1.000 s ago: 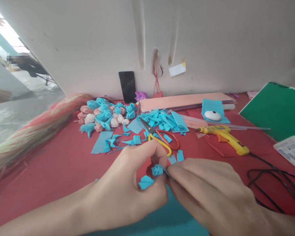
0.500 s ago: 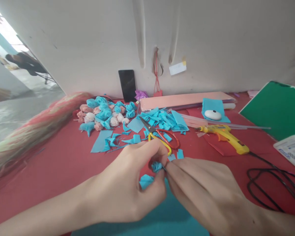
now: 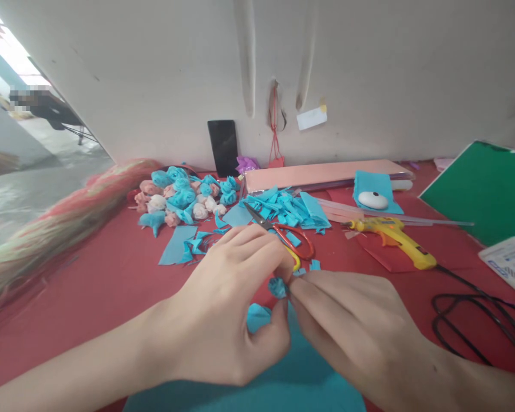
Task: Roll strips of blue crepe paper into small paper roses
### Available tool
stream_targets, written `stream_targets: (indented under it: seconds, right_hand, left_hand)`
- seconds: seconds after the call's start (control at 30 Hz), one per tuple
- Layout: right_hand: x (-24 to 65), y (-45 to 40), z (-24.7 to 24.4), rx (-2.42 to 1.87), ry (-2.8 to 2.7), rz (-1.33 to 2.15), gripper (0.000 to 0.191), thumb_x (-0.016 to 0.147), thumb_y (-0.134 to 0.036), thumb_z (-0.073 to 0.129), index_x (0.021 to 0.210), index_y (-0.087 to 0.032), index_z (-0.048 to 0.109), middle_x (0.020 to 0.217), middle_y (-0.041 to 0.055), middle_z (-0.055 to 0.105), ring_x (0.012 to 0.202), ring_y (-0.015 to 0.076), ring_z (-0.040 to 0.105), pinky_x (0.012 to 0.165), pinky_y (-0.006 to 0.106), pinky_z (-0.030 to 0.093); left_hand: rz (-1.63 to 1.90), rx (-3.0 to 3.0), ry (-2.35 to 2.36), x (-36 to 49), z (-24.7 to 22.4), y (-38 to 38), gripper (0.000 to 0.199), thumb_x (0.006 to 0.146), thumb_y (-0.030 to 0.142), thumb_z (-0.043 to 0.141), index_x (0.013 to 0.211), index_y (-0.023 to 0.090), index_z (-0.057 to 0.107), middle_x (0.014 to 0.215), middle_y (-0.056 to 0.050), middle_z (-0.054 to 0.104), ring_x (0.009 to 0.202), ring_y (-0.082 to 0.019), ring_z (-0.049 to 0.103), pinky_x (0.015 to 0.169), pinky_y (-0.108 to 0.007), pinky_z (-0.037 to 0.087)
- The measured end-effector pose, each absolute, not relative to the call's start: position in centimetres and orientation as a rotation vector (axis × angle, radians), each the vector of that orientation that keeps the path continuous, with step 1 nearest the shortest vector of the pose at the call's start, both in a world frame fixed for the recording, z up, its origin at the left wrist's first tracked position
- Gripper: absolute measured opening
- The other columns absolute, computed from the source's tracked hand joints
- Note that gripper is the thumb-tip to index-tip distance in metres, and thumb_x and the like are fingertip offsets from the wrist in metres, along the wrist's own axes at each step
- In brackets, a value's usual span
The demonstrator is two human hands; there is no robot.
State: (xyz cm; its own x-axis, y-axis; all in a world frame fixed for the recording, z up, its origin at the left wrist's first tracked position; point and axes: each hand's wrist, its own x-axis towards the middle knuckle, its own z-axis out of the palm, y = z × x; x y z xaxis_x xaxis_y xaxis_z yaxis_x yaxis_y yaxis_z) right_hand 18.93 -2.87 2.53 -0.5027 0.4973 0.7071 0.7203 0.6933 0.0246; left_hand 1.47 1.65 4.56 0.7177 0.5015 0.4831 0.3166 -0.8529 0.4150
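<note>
A small blue crepe-paper flower (image 3: 277, 287) is between my two hands, its ruffled head toward the left. My left hand (image 3: 236, 303) curls around it, index finger above and thumb below, with the fingertips at its base. From the right, my right hand (image 3: 360, 320) pinches that same base; its fingertips are partly hidden. Another piece of blue crepe paper (image 3: 258, 316) shows through the gap in my left hand. Below both hands lies a blue sheet (image 3: 249, 395). Just beyond them are scissors (image 3: 298, 241) with red and yellow handles, partly covered by my left hand.
Finished blue, pink and white paper flowers (image 3: 182, 197) are piled at the back left, beside blue paper strips (image 3: 278, 206). A yellow glue gun (image 3: 395, 237) with a black cord lies right. A phone (image 3: 223, 147) leans on the wall; a green board (image 3: 484, 191) stands right.
My left hand's fingers have lifted and shifted slightly over the scissors' yellow handle. The flower has turned a little and moved slightly right. My right hand stays nearly in place.
</note>
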Motion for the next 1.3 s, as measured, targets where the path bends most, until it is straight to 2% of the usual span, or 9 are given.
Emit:
stream_targets:
  seconds: [0.2, 0.33, 0.53, 0.7, 0.8, 0.9, 1.0, 1.17, 1.3]
  right_hand:
    - [18.8, -2.7, 2.2, -0.963, -2.147, -0.252, 0.034, 0.096, -0.010, 0.039, 0.075, -0.012, 0.066, 0.069, 0.0068, 0.073, 0.052, 0.0166, 0.064, 0.044, 0.032, 0.042]
    - [18.9, -2.7, 2.1, -0.968, -2.133, -0.216, 0.025, 0.093, -0.010, 0.045, 0.079, -0.012, 0.065, 0.075, 0.0078, 0.074, 0.056, 0.0177, 0.066, 0.045, 0.032, 0.042]
    - [19.2, -2.3, 2.2, -0.896, -2.163, -0.329, 0.025, 0.093, -0.005, 0.043, 0.082, -0.010, 0.065, 0.071, 0.0083, 0.073, 0.053, 0.0174, 0.064, 0.045, 0.032, 0.042]
    - [19.5, -2.0, 2.3, -0.862, -2.136, -0.349, 0.023, 0.095, -0.005, 0.040, 0.093, -0.010, 0.063, 0.073, 0.0050, 0.072, 0.058, 0.0156, 0.064, 0.052, 0.029, 0.046]
    - [19.5, -1.9, 2.4, -0.818, -2.150, -0.342, 0.027, 0.099, -0.006, 0.035, 0.094, -0.011, 0.061, 0.075, 0.0039, 0.071, 0.061, 0.0132, 0.063, 0.058, 0.026, 0.047]
    - [19.5, -1.7, 2.6, -0.795, -2.173, -0.325, 0.030, 0.102, -0.009, 0.031, 0.096, -0.012, 0.060, 0.078, 0.0030, 0.072, 0.066, 0.0118, 0.064, 0.063, 0.024, 0.047]
    - [19.6, -1.5, 2.8, -0.754, -2.202, -0.317, 0.035, 0.103, -0.010, 0.028, 0.095, -0.012, 0.062, 0.078, 0.0033, 0.073, 0.069, 0.0120, 0.065, 0.066, 0.023, 0.049]
    - [19.8, -1.4, 3.4, -0.662, -2.311, -0.251, 0.044, 0.102, -0.010, 0.027, 0.089, -0.014, 0.069, 0.073, 0.0027, 0.073, 0.062, 0.0123, 0.063, 0.055, 0.024, 0.048]
    - [19.9, -1.4, 3.6, -0.671, -2.375, -0.214, 0.046, 0.103, -0.011, 0.027, 0.091, -0.015, 0.071, 0.071, 0.0022, 0.072, 0.061, 0.0127, 0.062, 0.053, 0.026, 0.047]
  left_hand:
    - [0.890, 2.593, 0.685, 1.5, 4.3, 1.5, 0.017, 0.071, 0.004, 0.051, 0.082, 0.017, 0.047, 0.082, 0.002, 0.053, 0.080, -0.012, 0.048, 0.075, -0.026, 0.041]
    - [0.897, 2.563, 0.727, 1.6, 4.1, 1.5, 0.016, 0.071, 0.006, 0.052, 0.080, 0.017, 0.046, 0.081, 0.003, 0.054, 0.079, -0.012, 0.048, 0.074, -0.026, 0.040]
    - [0.933, 2.538, 0.768, 1.6, 4.0, 1.3, 0.014, 0.072, 0.006, 0.049, 0.078, 0.018, 0.045, 0.078, 0.002, 0.052, 0.076, -0.014, 0.047, 0.071, -0.027, 0.040]
    - [0.850, 2.284, 0.722, 1.0, 4.9, 1.4, 0.005, 0.085, 0.015, 0.050, 0.088, 0.019, 0.051, 0.084, 0.003, 0.054, 0.079, -0.012, 0.051, 0.073, -0.024, 0.044]
    - [0.730, 2.031, 0.690, 0.7, 5.6, 1.8, 0.011, 0.093, 0.020, 0.044, 0.086, 0.020, 0.053, 0.083, 0.004, 0.054, 0.078, -0.010, 0.052, 0.070, -0.020, 0.045]
    - [0.639, 1.821, 0.647, 0.4, 6.0, 2.0, 0.017, 0.095, 0.023, 0.045, 0.081, 0.020, 0.053, 0.081, 0.004, 0.052, 0.073, -0.008, 0.052, 0.064, -0.016, 0.046]
    - [0.621, 1.734, 0.607, 0.3, 6.3, 2.2, 0.018, 0.094, 0.022, 0.049, 0.077, 0.019, 0.055, 0.079, 0.004, 0.052, 0.071, -0.007, 0.051, 0.063, -0.014, 0.045]
    - [0.616, 1.875, 0.621, 0.2, 6.5, 1.9, 0.014, 0.089, 0.018, 0.053, 0.077, 0.019, 0.059, 0.077, 0.005, 0.058, 0.072, -0.007, 0.053, 0.062, -0.015, 0.044]
    - [0.614, 1.991, 0.690, 0.1, 7.0, 1.4, 0.013, 0.083, 0.012, 0.055, 0.075, 0.020, 0.061, 0.077, 0.005, 0.061, 0.069, -0.008, 0.056, 0.060, -0.016, 0.045]
